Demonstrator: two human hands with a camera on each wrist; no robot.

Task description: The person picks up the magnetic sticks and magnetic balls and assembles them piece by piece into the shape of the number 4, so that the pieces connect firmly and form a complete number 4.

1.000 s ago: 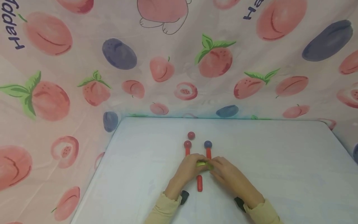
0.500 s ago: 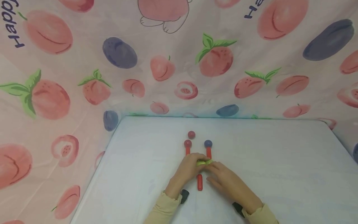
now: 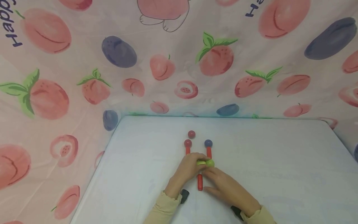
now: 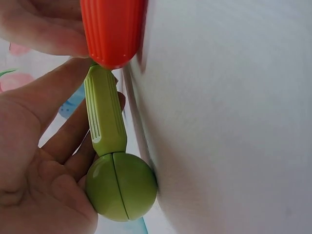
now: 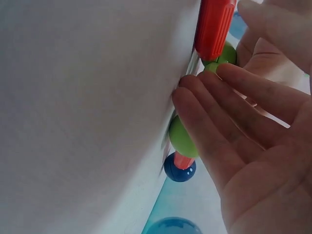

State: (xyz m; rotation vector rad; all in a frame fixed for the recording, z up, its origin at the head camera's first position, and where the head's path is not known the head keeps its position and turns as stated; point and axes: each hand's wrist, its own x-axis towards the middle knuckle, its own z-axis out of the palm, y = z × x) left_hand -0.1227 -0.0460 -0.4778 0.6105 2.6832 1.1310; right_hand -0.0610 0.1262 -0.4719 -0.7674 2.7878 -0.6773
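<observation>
My left hand (image 3: 190, 166) pinches a green ridged stick (image 4: 105, 109) between thumb and fingers. A green ball (image 4: 121, 186) sits at the stick's end nearest the left palm. Another green ball (image 3: 210, 163) shows at the right end of the green piece in the head view. My right hand (image 3: 225, 183) lies just below that ball, its fingers (image 5: 214, 129) straight and close to the green piece; contact cannot be told. Between the hands, a red stick (image 3: 199, 182) points toward the person.
Beyond the hands, a red stick (image 3: 187, 150) carries a red ball (image 3: 188, 143), and another red stick (image 3: 209, 152) carries a blue ball (image 3: 208, 143). A loose-looking red ball (image 3: 191, 134) lies farther back. All rest on a white table (image 3: 265, 149) before a fruit-print cloth (image 3: 184, 62).
My right hand has let go of the right green ball and slid down and left, its thumb spreading away. That ball is now uncovered. The left hand has kept its hold.
</observation>
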